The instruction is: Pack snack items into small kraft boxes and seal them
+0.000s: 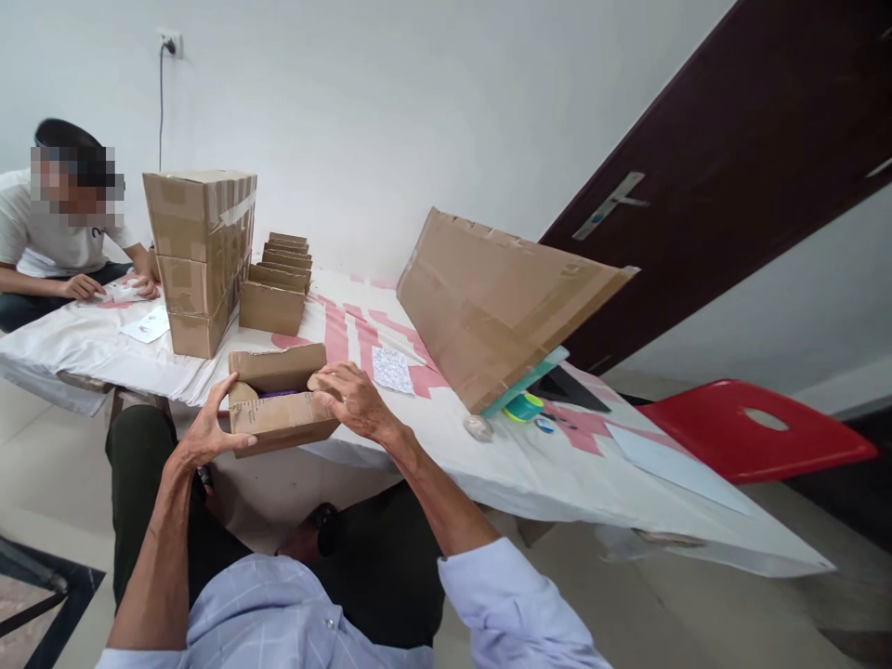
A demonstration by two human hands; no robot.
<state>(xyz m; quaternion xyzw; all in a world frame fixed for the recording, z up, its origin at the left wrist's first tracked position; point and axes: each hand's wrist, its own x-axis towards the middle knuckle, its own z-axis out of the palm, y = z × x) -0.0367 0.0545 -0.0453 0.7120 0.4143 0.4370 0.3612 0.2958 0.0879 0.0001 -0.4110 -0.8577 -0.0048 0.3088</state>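
Note:
A small cardboard box (289,418) with its flaps up is at the table's near edge, between my two hands. Something purple (275,394) shows inside it, too little to name. My left hand (207,429) grips the box's left end, thumb along the front wall and fingers at the left corner. At the right end, my right hand (352,398) has its fingers closed on the short end flap (315,382). Just behind the box lies the cloth-covered tabletop, with a patterned paper sheet (392,370) to the right.
Taped boxes (188,218) stand stacked at left beside a row of open cartons (273,305). A large cardboard sheet (502,297) leans at right, near a tape roll (522,406) and a red chair (753,432). Another person (70,232) sits at the far left, handling paper.

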